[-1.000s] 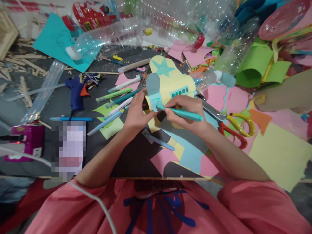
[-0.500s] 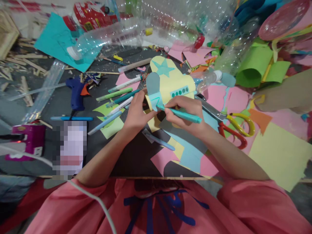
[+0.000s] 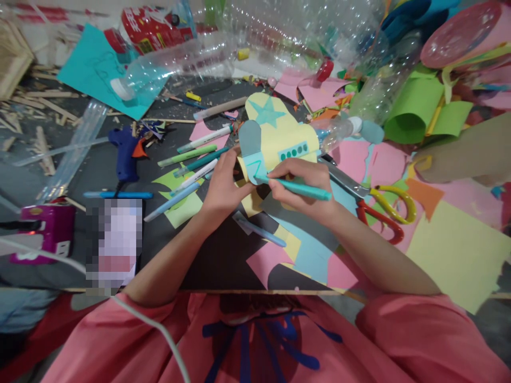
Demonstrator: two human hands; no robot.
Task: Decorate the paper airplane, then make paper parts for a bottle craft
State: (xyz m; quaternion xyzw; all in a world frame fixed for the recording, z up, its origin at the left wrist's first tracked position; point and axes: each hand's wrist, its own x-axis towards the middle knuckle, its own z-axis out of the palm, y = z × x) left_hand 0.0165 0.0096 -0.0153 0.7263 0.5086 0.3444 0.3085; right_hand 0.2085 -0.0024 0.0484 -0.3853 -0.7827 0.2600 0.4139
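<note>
A yellow paper craft shaped like a plane [image 3: 285, 135] lies at the middle of the table, with a teal star [image 3: 267, 110], a strip of green dots [image 3: 294, 151] and light-blue end pieces. My left hand [image 3: 224, 186] grips its near left end between thumb and fingers. Pinched in my right hand [image 3: 305, 183] is a turquoise marker [image 3: 307, 190], its tip on the light-blue flap [image 3: 254, 166], where a zigzag line shows. Several more markers [image 3: 195, 155] lie just left of my left hand. A clear bottle neck [image 3: 339, 130] is at the craft's right end.
Scissors [image 3: 383, 205] with red and yellow handles lie by my right forearm. On the left are a blue glue gun [image 3: 123, 151], a phone [image 3: 120, 239] and a purple box [image 3: 46, 231]. Clear plastic bottles [image 3: 179, 56] crowd the back. Coloured paper scraps [image 3: 275, 258] spread across the right.
The marker's tip has shifted slightly along the light-blue flap, and the zigzag line looks a little longer. My left hand keeps its hold on the craft.
</note>
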